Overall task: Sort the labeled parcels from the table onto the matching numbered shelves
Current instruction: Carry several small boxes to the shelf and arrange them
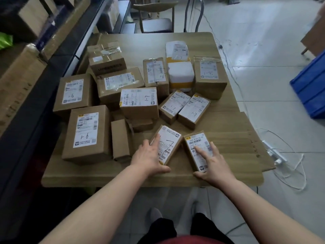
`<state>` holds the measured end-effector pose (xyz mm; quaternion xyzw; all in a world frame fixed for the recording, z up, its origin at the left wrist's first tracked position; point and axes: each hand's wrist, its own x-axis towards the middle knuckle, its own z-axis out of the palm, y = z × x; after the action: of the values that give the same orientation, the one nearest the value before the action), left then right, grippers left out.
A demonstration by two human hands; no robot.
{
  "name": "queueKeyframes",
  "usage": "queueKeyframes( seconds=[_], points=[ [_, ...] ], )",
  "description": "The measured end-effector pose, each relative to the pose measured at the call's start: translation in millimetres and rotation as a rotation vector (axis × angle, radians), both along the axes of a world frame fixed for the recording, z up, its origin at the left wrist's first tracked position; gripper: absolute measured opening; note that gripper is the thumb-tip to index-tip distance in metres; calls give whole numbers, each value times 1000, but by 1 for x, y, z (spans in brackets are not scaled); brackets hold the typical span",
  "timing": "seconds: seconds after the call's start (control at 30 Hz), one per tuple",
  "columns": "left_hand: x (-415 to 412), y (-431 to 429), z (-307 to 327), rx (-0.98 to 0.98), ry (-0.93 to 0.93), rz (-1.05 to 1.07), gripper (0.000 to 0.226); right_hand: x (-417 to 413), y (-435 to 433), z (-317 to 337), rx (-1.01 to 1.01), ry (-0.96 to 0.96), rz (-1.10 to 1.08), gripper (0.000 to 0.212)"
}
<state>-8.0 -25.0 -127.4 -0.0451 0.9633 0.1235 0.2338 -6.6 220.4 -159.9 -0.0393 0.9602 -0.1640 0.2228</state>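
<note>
Two small cardboard parcels lie near the front edge of the wooden table (228,131). My left hand (149,159) rests on the left small parcel (169,140), fingers spread over its label, thumb at its near end. My right hand (213,162) covers the right small parcel (197,142), thumb wrapped round its near corner. Both parcels still sit on the table. Behind them lie several more labeled boxes: two marked 1-7 (184,106), a larger 1-7 box (139,101), a 1-8 box (209,74), and 1-6 boxes (73,92) at the left.
Shelving with cardboard boxes (26,71) runs along the left side. A blue plastic bin (311,85) stands on the floor at right, with a white cable and power strip (276,154) beside the table. A chair (156,16) stands behind the table.
</note>
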Motion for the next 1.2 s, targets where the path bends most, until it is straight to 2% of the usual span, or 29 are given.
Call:
queueKeyframes(
  seconds=[0.13, 0.27, 0.43, 0.6, 0.73, 0.97, 1.2],
  points=[
    [4, 11, 0, 28, 34, 144, 132, -3, 5, -8, -38, 57, 28, 95],
    [20, 29, -4, 68, 118, 360, 114, -8, 19, -14, -108, 88, 71, 94],
    [54, 60, -13, 43, 159, 598, 112, -22, 41, -12, -152, 68, 249, 93],
    [98, 87, -14, 110, 253, 846, 111, -28, 44, 5, -247, 147, 427, 90],
    [153, 107, -11, 93, 364, 965, 108, -13, 34, 19, -326, 207, 555, 89],
    [258, 119, 4, -24, 452, 1286, 111, 50, -22, 35, -346, 166, 923, 91],
    [412, 141, 21, -156, 483, 1626, 111, 181, -72, 50, -378, 179, 1262, 89]
  ],
)
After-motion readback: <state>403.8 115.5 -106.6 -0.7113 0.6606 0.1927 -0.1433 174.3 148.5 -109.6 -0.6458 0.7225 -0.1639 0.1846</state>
